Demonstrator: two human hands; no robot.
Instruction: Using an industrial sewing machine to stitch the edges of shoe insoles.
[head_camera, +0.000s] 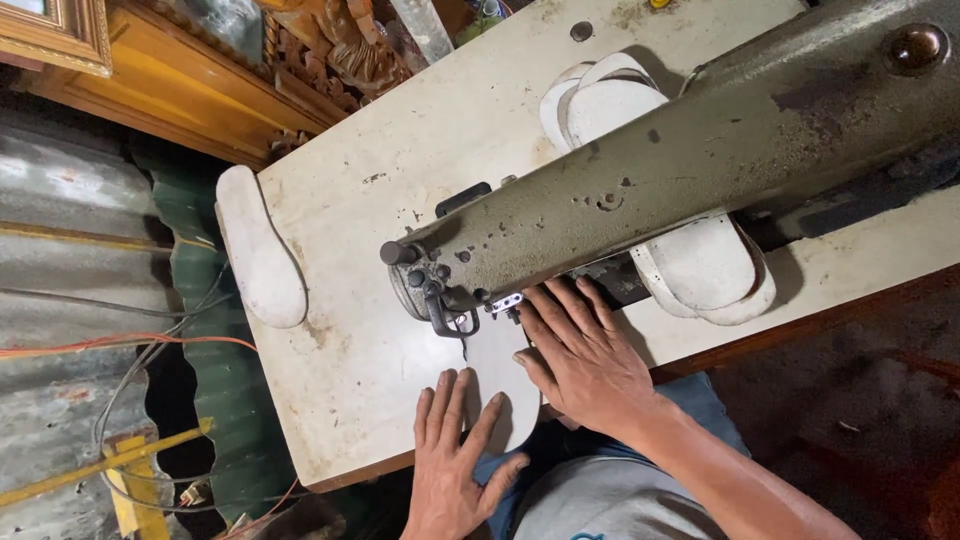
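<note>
Left hand (452, 450) flat, fingers spread, pressing the white sole-shaped piece (497, 375) at the worktop's (350, 370) near edge; right hand (585, 362) flat too, beside the olive-green sewing machine's (640, 190) needle; neither grasps.

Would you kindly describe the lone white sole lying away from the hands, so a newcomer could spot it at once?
Start at the big olive sewing machine on the pale worktable. Go past its needle end to the table's far edge, beside the corrugated metal sheet. There lies a single white sole, partly overhanging the edge; the other soles sit stacked under the machine's arm, and it alone lies by itself.
</note>
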